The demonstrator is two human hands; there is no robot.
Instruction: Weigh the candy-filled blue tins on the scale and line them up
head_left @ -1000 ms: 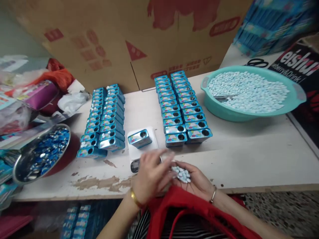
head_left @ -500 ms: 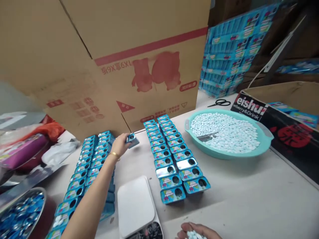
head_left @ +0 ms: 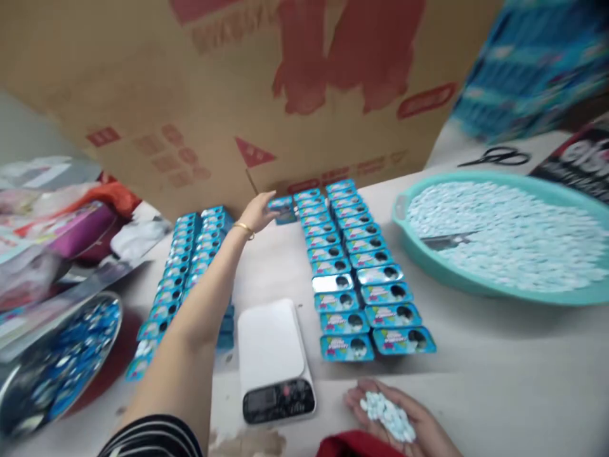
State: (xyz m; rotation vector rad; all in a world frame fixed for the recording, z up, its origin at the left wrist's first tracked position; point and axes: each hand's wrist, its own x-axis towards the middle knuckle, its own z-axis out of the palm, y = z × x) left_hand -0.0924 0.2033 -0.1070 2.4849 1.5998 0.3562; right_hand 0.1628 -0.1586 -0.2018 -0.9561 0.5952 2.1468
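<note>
My left hand (head_left: 259, 211) reaches far across the table and grips a small blue tin (head_left: 280, 207) at the back, just left of the middle block of blue tins (head_left: 354, 273). My right hand (head_left: 402, 422) rests palm up at the near edge, cupped around a pile of pale blue tablets (head_left: 387, 416). A white digital scale (head_left: 273, 355) lies bare between my arms. Another double row of blue tins (head_left: 190, 266) runs along the left of my forearm.
A teal basin (head_left: 480, 289) of pale blue tablets with a metal scoop (head_left: 445, 240) sits at the right. A steel bowl of blue caps (head_left: 52, 362) stands at the left. A large cardboard box (head_left: 266, 82) backs the table; scissors (head_left: 497, 155) lie at far right.
My left hand took the tin off the scale, carried it to the back and moved it right toward the middle block's far end. The right hand stays cupped on tablets.
</note>
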